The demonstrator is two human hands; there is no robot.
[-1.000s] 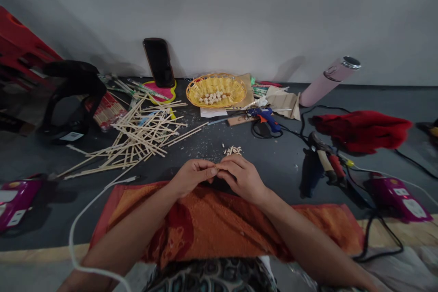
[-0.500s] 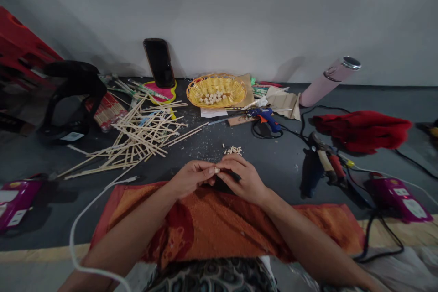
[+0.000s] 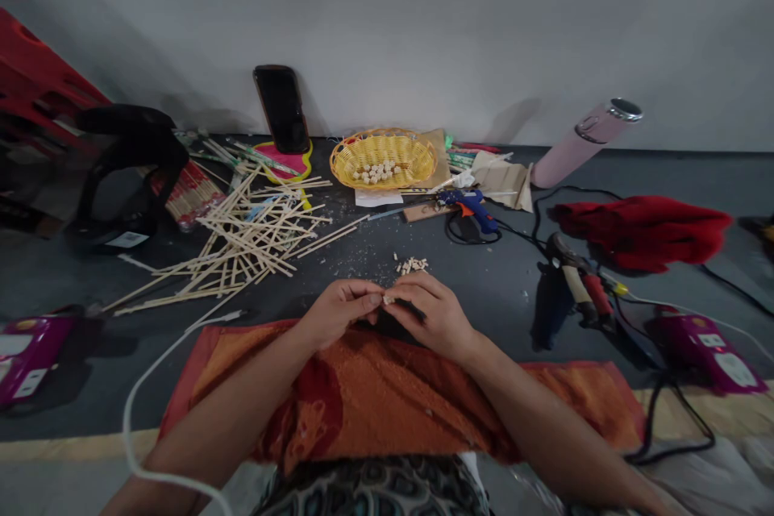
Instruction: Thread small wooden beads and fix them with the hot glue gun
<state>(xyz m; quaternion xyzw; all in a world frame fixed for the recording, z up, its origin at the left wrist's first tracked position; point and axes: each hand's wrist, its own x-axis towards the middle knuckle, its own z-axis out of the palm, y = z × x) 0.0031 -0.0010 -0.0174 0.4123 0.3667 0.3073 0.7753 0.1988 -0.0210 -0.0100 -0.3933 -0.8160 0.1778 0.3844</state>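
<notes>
My left hand [image 3: 346, 310] and my right hand [image 3: 433, 314] meet above the near edge of the dark table. Between their fingertips is a small pale wooden piece [image 3: 388, 300], pinched from both sides and partly covered. Just beyond my fingers lies a little heap of short cut stick pieces [image 3: 412, 265]. Farther back, a yellow woven basket [image 3: 344, 171] holds several small pale clusters [image 3: 377, 172]. Loose thin wooden sticks [image 3: 247, 234] are piled to the left. An orange towel [image 3: 387, 395] lies below my wrists.
Right of the basket lies a blue glue gun [image 3: 475, 210] with its cord. Pliers [image 3: 580, 282], a red cloth [image 3: 644, 230] and a leaning pink flask [image 3: 586, 143] are at the right. A phone [image 3: 282, 109] stands against the wall. A white cable [image 3: 130, 419] crosses my left forearm.
The small wooden piece has turned slightly between my fingertips, and my right hand's fingers have shifted a little. All else looks the same.
</notes>
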